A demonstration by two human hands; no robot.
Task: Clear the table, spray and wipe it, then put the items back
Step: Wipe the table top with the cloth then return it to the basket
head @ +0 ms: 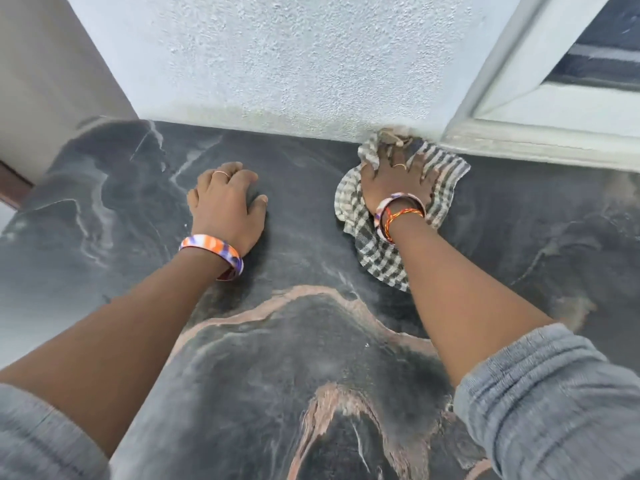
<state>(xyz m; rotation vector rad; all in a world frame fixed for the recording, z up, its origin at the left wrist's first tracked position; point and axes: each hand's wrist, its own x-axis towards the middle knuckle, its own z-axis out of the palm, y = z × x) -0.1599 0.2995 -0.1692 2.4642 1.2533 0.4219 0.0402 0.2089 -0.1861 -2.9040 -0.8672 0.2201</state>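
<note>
The table [298, 344] is a dark marble slab with pale and pink veins. A checked grey-and-white cloth [381, 258] lies bunched on it at the far edge, against the wall. My right hand [394, 183] presses flat on the cloth, fingers spread, fingertips reaching the wall's foot. My left hand [225, 202] rests on the bare slab to the left of the cloth, fingers curled down, holding nothing. Both wrists wear coloured bangles. No other items show on the slab.
A rough white plastered wall [277, 64] runs along the slab's far edge. A white window frame [519, 140] meets the slab at the far right. A grey wall panel [52, 81] stands at the far left.
</note>
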